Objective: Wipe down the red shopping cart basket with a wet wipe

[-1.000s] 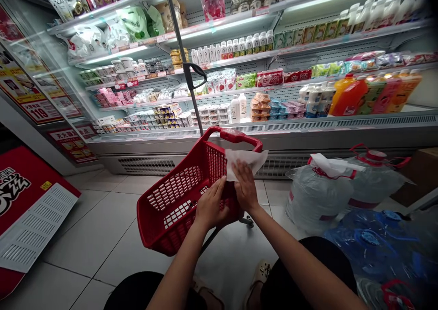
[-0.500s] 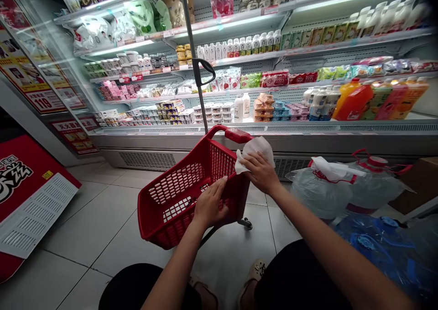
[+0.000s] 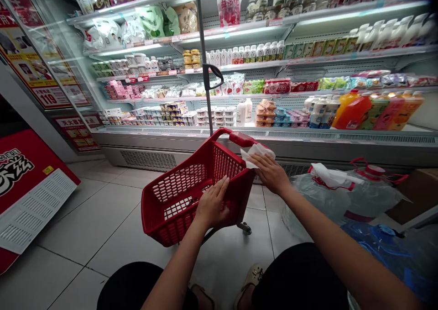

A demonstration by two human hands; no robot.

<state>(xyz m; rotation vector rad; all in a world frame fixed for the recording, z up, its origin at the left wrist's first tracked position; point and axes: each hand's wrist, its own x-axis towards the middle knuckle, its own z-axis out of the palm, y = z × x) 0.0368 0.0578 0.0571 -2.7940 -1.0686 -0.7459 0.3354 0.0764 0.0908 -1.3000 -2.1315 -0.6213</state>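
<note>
A small red plastic shopping cart with perforated walls stands before me on the floor. My left hand holds its near side rim, fingers straight over the edge and thumb against the outer wall. At the cart's rear right corner, my right hand presses a crumpled white wipe onto the red frame, where the handle joins the basket. Part of the wipe is hidden under my fingers.
A refrigerated shelf unit full of dairy goods and drinks runs behind the cart. Large water bottles stand at right, beside a brown box. A red and white freezer stands at left.
My right hand has slid the wipe slightly down along the corner, and the wipe looks flatter. My left hand stays on the rim. The view has shifted slightly.
</note>
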